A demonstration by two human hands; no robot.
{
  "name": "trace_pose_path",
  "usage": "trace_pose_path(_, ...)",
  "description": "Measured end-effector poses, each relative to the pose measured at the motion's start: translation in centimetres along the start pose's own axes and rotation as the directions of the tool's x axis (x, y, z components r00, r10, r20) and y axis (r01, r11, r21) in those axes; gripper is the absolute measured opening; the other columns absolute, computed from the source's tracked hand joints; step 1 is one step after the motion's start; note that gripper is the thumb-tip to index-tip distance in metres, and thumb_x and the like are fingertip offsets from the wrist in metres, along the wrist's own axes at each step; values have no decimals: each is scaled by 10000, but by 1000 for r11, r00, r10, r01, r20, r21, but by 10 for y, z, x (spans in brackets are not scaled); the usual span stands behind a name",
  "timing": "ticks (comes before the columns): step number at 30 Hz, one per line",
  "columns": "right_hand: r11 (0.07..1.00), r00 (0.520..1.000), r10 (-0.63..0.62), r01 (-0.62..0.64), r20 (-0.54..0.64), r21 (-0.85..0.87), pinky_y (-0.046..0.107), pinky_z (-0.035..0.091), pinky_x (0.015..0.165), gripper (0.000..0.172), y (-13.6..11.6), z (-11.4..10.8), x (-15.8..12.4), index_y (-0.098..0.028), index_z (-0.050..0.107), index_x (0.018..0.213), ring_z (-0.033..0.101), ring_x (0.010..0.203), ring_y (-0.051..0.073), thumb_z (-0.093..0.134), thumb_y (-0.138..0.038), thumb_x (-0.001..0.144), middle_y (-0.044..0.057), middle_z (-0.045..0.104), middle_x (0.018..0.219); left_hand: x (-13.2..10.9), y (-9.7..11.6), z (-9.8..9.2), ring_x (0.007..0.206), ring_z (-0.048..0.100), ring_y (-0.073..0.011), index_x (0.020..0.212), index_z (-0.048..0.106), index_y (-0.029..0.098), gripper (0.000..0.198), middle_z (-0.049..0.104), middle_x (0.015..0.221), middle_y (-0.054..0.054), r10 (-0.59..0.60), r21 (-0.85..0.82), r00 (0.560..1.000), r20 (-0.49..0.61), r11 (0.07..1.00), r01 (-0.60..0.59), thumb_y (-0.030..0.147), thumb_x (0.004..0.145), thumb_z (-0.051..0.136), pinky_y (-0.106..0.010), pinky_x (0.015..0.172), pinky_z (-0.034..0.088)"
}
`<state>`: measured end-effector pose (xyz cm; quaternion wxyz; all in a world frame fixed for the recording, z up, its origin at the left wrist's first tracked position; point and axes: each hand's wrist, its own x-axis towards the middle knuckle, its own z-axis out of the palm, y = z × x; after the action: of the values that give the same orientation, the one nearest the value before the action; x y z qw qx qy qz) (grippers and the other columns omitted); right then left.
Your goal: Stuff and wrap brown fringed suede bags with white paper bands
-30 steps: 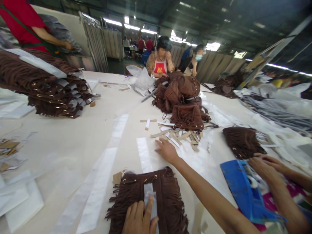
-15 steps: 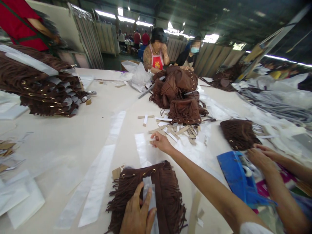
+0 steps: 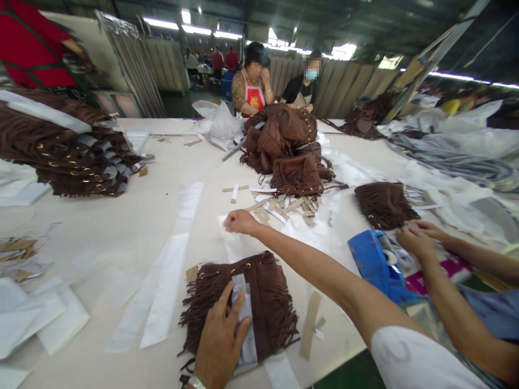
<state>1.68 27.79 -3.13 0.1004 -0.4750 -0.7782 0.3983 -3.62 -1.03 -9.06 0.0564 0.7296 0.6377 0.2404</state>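
The right hand [image 3: 240, 222] has reached the white strip [image 3: 232, 244] beyond the fringed bag [image 3: 268, 302].
Its fingers, loose and apart from the strip a second ago, now curl in at the end farthest from the bag; the left hand [image 3: 219, 340], on the bag, has spread its fingers.

a pale table [image 3: 133, 227] bears a fringed bag [image 3: 267, 308], piled bags [image 3: 279, 129], white strips [image 3: 167, 297] and paper scraps [image 3: 298, 204].

Tall panels [image 3: 343, 97] stand behind a red-aproned co-worker [image 3: 254, 99].
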Motion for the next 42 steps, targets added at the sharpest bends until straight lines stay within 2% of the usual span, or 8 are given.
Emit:
trace_pose_path(4,997,997,-71,70,-41,-36,207,420,625,122,-24,1,-14,-184,690,701,607,708,139,716,-104,613,-11,695,738,-3,-1,2,1277,466,-281,1415,431,241,484,292,1539,-126,17,12,1000,-19,1000,-17,308,940,499,-464,978,480)
trace_pose_path(8,990,988,-141,142,-55,2,184,416,624,134,-34,-3,-22,-206,702,811,612,735,117,726,-179,681,-31,695,774,-5,2,4,1279,467,-290,1415,431,228,491,275,1546,-140,30,29,998,-48,999,-28,310,937,504,-468,967,487)
trace_pose_path(14,982,990,-138,132,31,138,176,442,564,67,-21,0,-16,-157,670,789,619,612,100,688,-136,728,-20,677,666,-5,2,4,1264,482,-302,1414,430,214,495,284,1541,-160,31,65,997,-65,997,-27,310,935,506,-486,949,494)
trace_pose_path(22,971,992,-109,119,-59,209,194,454,578,88,-9,-13,-20,-143,636,785,611,621,106,608,-215,826,1,679,680,-5,-2,10,1239,502,-289,1418,420,242,502,291,1540,-143,29,62,996,-86,998,-24,315,930,511,-466,935,508)
trace_pose_path(29,962,951,-238,259,-198,86,229,406,696,115,-19,-17,-107,-202,683,819,586,756,127,650,-312,815,-28,672,797,1,6,-4,1201,516,-264,1413,424,240,463,274,1527,-145,-26,0,1000,-4,1000,26,301,955,453,-477,975,476)
trace_pose_path(35,957,912,-289,287,-292,-49,251,430,753,67,-15,23,-193,-228,654,874,594,832,150,590,-241,860,-9,673,874,1,11,-11,1217,489,-267,1397,433,230,441,294,1497,-140,-44,-21,999,-3,999,44,276,959,434,-473,998,447)
trace_pose_path(39,929,876,-368,334,-310,-160,290,430,849,104,2,53,-221,-222,637,889,582,914,178,554,-159,883,17,664,908,0,14,-15,1200,494,-279,1337,493,218,399,347,1450,-145,-53,-22,999,-12,998,53,269,942,472,-476,975,456)
trace_pose_path(42,894,859,-431,365,-277,-260,319,429,876,113,13,69,-233,-217,636,924,567,952,199,532,-176,919,37,656,942,0,14,-17,1184,503,-281,1149,609,175,261,340,1450,-145,-73,-20,997,6,997,73,248,926,497,-470,977,451)
